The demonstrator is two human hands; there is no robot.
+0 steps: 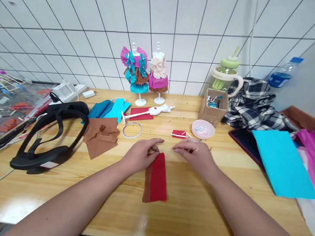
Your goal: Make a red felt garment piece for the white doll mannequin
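A folded piece of crepe paper (160,179), red with a brown band down its left side, lies on the table in front of me. My left hand (140,154) is at its top left corner, thumb and curled fingers on the paper, index finger stretched away to the right. To the right, apart from the paper, my right hand (196,153) hovers with thumb and index finger pinched together; anything between them is too small to see. Beyond it are a small red piece wrapped with white strips (179,134) and a pink dish (202,129) of small beads.
Two dressed mini mannequins (137,69) stand by the tiled wall; a bare white one (158,111) lies on red paper. Brown paper (102,138), a white ring (132,130) and a black headset (54,139) are leftward. Rightward are a cardboard box (213,109), a cup (226,71) and turquoise paper (285,164).
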